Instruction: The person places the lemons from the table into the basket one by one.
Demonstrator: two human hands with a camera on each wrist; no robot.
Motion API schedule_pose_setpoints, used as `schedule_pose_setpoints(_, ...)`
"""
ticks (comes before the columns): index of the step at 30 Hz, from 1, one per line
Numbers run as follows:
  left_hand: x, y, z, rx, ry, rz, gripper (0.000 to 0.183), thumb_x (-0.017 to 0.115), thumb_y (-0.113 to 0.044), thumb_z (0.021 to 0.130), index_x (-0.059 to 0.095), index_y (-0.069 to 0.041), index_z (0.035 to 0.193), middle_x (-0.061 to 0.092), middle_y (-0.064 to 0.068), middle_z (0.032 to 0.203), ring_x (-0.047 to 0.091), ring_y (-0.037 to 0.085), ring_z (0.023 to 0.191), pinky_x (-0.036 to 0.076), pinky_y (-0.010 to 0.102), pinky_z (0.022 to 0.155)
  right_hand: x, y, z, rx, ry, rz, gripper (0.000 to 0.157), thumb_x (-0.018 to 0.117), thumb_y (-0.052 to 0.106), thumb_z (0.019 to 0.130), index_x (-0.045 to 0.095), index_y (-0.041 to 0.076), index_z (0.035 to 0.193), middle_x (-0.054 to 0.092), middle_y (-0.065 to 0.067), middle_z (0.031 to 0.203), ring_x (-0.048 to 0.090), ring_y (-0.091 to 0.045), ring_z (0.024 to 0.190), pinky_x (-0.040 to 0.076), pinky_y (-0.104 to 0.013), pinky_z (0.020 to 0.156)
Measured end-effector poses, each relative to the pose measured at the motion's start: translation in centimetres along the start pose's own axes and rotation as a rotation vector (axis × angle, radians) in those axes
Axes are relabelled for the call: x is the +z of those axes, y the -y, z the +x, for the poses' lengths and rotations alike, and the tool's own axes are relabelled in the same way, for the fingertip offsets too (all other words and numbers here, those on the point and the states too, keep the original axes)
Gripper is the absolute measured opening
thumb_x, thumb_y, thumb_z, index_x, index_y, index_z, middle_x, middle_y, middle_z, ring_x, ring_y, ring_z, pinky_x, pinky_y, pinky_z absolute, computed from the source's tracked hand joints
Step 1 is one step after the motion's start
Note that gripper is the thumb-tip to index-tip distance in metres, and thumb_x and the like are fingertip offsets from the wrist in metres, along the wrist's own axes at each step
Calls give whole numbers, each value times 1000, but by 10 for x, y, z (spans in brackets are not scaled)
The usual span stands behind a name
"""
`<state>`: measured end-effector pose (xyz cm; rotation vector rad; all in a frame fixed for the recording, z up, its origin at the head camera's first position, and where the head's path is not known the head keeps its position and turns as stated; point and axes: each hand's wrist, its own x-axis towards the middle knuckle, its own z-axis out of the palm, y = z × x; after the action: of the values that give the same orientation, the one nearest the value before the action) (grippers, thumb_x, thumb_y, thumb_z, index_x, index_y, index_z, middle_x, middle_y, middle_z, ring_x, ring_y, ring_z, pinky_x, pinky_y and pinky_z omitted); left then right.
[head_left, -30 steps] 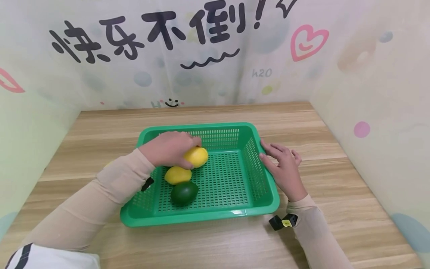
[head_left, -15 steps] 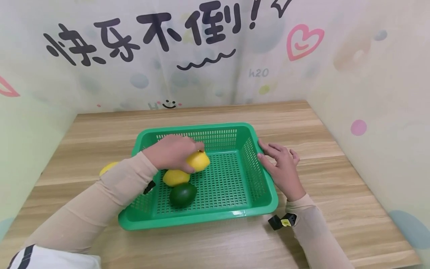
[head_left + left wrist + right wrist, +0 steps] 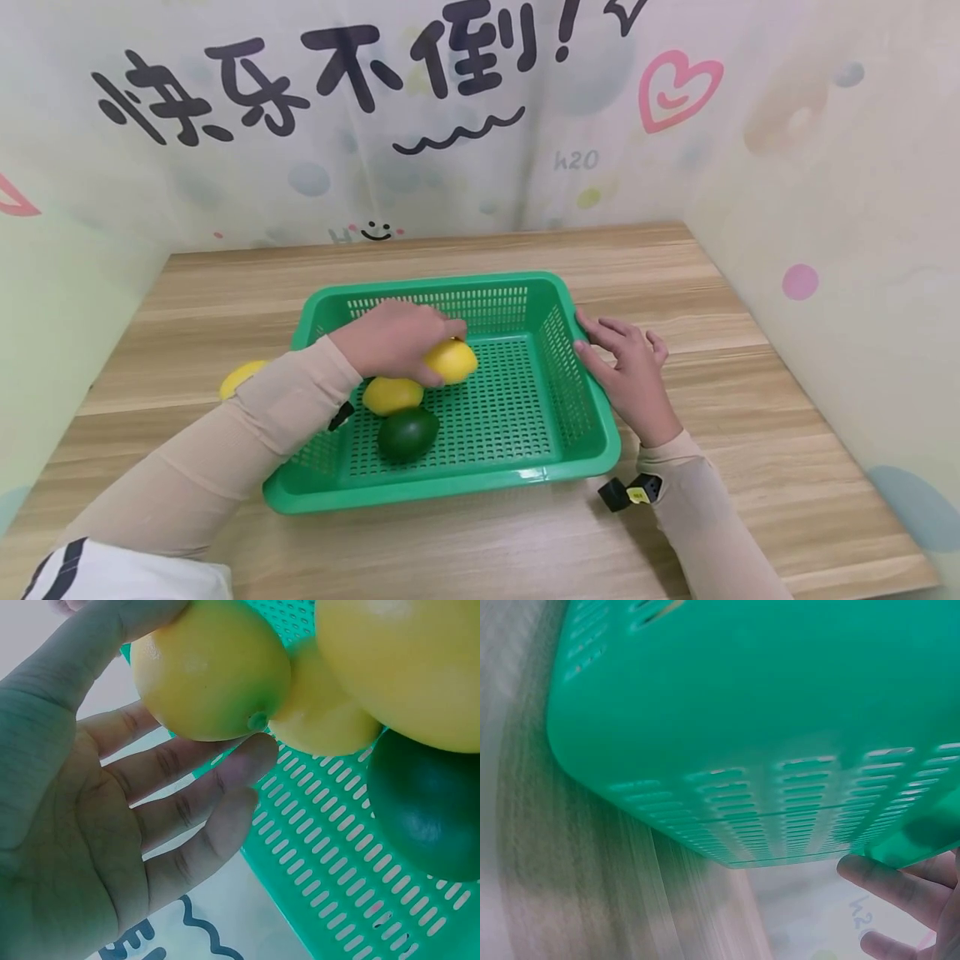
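My left hand [image 3: 397,340] reaches into the green plastic basket [image 3: 442,492] and holds a yellow lemon [image 3: 452,361] between thumb and fingers. Close by, a second lemon [image 3: 393,397] lies on the basket floor, touching a dark green avocado-shaped fruit [image 3: 408,434]. From the left wrist, the held lemon [image 3: 210,671] shows a greenish tip, with more yellow fruit [image 3: 326,712] behind it. My right hand [image 3: 633,375] rests its fingertips against the outside of the basket's right rim, fingers extended. In the right wrist view, the fingers [image 3: 892,889] touch the slotted basket wall [image 3: 727,712].
A yellow fruit [image 3: 242,377] lies outside the basket to the left, partly hidden by the left sleeve. The wooden table [image 3: 720,333] meets a printed backdrop [image 3: 480,183] behind and pale walls on both sides.
My left hand has shifted slightly right with the lemon in it. The yellow fruit outside the basket shows more from behind the sleeve. My right hand stays at the rim.
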<state>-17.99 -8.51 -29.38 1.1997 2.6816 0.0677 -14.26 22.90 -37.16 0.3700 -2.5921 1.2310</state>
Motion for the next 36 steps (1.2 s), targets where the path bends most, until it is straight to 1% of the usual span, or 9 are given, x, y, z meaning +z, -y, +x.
schedule_pose_setpoints(6, 2, -2, 4, 13, 2, 10, 48, 88, -33, 79, 67, -14, 118, 71, 1, 98, 61, 15, 78, 55, 35, 65, 0, -2, 0, -3, -2, -7, 45, 68, 16, 100, 60, 6, 144, 75, -19, 113, 45, -39, 135, -1, -68, 112)
schedule_pose_setpoints(15, 6, -2, 9, 11, 5, 5, 49, 89, -33, 79, 67, -15, 118, 72, 1, 99, 62, 16, 80, 55, 37, 67, 1, -3, 1, -6, -3, -10, 45, 68, 16, 100, 60, 5, 143, 75, -19, 112, 45, -39, 134, -1, -68, 112)
schedule_pose_setpoints(23, 11, -1, 13, 13, 8, 14, 44, 88, -34, 80, 67, -16, 114, 72, -1, 98, 62, 16, 81, 54, 35, 66, 1, -5, 0, -15, -12, -14, 45, 69, 16, 100, 61, 6, 143, 75, -19, 112, 46, -40, 134, 0, -69, 111)
schedule_pose_setpoints(36, 16, -1, 20, 11, 19, 20, 48, 88, -37, 81, 65, -15, 116, 72, -1, 98, 65, 16, 79, 56, 35, 67, 1, -3, 0, -7, -8, -1, 44, 68, 16, 100, 61, 5, 142, 75, -18, 112, 45, -39, 134, -1, -68, 112)
